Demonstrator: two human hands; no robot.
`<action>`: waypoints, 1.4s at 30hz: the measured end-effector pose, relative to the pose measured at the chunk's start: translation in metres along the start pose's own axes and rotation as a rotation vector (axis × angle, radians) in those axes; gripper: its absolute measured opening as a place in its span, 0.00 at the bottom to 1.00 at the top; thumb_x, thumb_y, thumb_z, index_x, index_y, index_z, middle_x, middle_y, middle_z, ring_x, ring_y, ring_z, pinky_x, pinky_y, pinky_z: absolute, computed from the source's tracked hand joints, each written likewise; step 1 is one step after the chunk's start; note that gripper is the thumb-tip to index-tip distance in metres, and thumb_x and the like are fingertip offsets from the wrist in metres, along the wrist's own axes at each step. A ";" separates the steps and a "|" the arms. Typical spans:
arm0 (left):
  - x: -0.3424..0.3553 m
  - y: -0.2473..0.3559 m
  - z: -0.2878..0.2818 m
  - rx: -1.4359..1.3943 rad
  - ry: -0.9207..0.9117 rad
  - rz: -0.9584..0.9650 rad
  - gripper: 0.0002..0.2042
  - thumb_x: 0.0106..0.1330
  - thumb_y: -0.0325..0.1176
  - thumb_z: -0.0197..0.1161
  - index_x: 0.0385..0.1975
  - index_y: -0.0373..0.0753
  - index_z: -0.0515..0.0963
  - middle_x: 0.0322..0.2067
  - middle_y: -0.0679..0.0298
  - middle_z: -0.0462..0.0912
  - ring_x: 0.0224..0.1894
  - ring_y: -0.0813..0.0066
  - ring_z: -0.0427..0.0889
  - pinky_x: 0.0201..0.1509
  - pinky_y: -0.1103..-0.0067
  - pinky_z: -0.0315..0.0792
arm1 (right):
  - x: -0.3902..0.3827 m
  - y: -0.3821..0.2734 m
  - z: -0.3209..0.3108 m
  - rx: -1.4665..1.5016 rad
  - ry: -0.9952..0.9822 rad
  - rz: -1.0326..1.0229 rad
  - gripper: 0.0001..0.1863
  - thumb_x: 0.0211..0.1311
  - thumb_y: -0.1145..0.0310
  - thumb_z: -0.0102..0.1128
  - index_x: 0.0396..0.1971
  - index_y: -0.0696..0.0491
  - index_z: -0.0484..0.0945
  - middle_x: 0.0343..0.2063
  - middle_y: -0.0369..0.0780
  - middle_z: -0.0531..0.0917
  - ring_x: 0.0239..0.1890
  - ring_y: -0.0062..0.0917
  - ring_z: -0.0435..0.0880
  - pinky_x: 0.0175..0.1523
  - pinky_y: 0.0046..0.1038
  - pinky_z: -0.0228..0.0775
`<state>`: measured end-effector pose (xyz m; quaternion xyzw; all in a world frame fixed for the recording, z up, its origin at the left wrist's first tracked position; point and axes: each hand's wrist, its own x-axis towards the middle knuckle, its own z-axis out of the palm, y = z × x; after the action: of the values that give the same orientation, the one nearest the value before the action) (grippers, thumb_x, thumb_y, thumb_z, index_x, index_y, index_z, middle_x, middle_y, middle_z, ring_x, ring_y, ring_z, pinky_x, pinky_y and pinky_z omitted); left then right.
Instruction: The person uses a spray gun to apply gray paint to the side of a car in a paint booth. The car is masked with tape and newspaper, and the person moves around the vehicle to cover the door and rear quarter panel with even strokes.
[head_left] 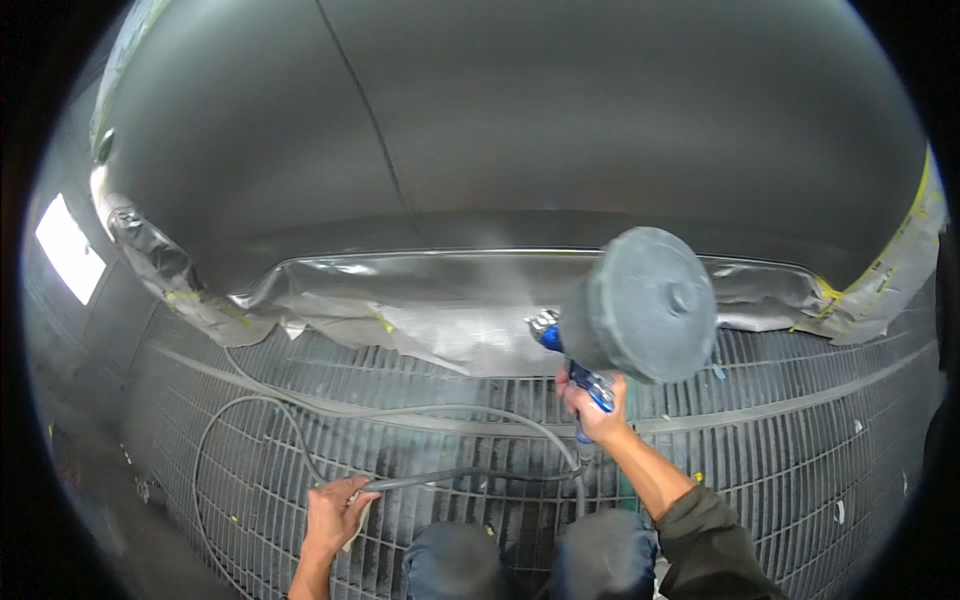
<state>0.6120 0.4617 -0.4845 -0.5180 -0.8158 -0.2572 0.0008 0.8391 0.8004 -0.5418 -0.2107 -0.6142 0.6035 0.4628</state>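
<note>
My right hand (598,408) is wrapped round the blue handle of a spray gun (590,385). A large grey round paint cup (655,305) sits on top of the gun, and its metal nozzle (545,328) points left and forward at the lower edge of a grey vehicle body panel (560,130). A faint pale haze hangs above the nozzle. Lower left, my left hand (335,512) grips a grey air hose (430,478), which runs right toward the gun's base and loops back over the floor.
Masking film and paper (440,335), with yellow tape, hang along the panel's bottom and both sides. Below lies a metal floor grating (780,450) with small scraps on it. My knees (455,560) show at the lower edge. A bright window (70,248) is on the left wall.
</note>
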 end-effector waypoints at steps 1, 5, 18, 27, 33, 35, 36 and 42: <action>0.005 0.005 0.006 -0.008 0.002 0.031 0.12 0.57 0.33 0.74 0.36 0.34 0.84 0.30 0.52 0.86 0.29 0.54 0.85 0.31 0.71 0.77 | -0.007 -0.004 -0.014 0.045 0.086 0.044 0.10 0.51 0.76 0.58 0.34 0.63 0.81 0.25 0.40 0.82 0.17 0.19 0.75 0.23 0.21 0.66; 0.029 0.045 0.028 -0.008 -0.050 0.046 0.11 0.58 0.34 0.73 0.35 0.33 0.83 0.29 0.51 0.86 0.27 0.53 0.84 0.30 0.71 0.75 | -0.034 -0.021 -0.102 0.008 0.246 0.091 0.09 0.57 0.74 0.60 0.37 0.61 0.82 0.30 0.38 0.84 0.24 0.15 0.77 0.28 0.19 0.68; 0.056 0.158 0.098 0.047 -0.379 0.122 0.14 0.67 0.38 0.62 0.43 0.32 0.83 0.33 0.40 0.83 0.37 0.42 0.82 0.44 0.58 0.73 | -0.069 -0.071 -0.335 -0.111 0.782 -0.074 0.08 0.54 0.73 0.58 0.31 0.60 0.80 0.23 0.37 0.82 0.17 0.17 0.75 0.21 0.20 0.66; 0.059 0.203 0.110 -0.055 -0.338 0.100 0.13 0.66 0.40 0.64 0.38 0.36 0.85 0.28 0.44 0.83 0.31 0.44 0.83 0.39 0.61 0.75 | -0.052 -0.090 -0.406 -0.631 1.083 -0.271 0.30 0.54 0.75 0.57 0.61 0.57 0.71 0.29 0.38 0.83 0.25 0.20 0.78 0.32 0.24 0.72; 0.059 0.153 0.084 -0.186 -0.135 0.148 0.14 0.58 0.34 0.73 0.33 0.27 0.83 0.27 0.45 0.84 0.30 0.48 0.86 0.35 0.68 0.77 | -0.063 -0.098 -0.288 -0.178 0.748 0.044 0.07 0.53 0.73 0.55 0.31 0.56 0.79 0.22 0.32 0.77 0.17 0.14 0.70 0.21 0.19 0.62; 0.058 0.142 0.058 -0.159 -0.141 0.098 0.12 0.57 0.34 0.73 0.33 0.30 0.83 0.26 0.49 0.84 0.27 0.53 0.84 0.32 0.71 0.75 | -0.059 -0.104 -0.225 -0.136 0.580 -0.001 0.08 0.49 0.74 0.51 0.29 0.58 0.76 0.21 0.33 0.76 0.16 0.14 0.70 0.21 0.19 0.62; 0.056 0.135 0.047 -0.165 -0.121 0.079 0.11 0.58 0.33 0.72 0.33 0.31 0.83 0.26 0.51 0.84 0.26 0.55 0.84 0.30 0.72 0.74 | -0.055 -0.104 -0.193 -0.118 0.524 0.007 0.08 0.50 0.74 0.51 0.30 0.58 0.76 0.21 0.33 0.76 0.17 0.14 0.70 0.22 0.19 0.63; 0.022 0.069 -0.013 -0.126 0.000 -0.021 0.11 0.55 0.32 0.75 0.34 0.33 0.84 0.26 0.52 0.84 0.24 0.59 0.83 0.27 0.75 0.73 | -0.021 -0.086 -0.034 -0.164 -0.002 -0.064 0.06 0.55 0.75 0.57 0.32 0.60 0.80 0.24 0.37 0.81 0.27 0.19 0.80 0.34 0.23 0.72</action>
<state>0.6571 0.4978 -0.4385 -0.5084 -0.8034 -0.3080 -0.0348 0.9025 0.7862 -0.4731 -0.2273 -0.6684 0.5363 0.4626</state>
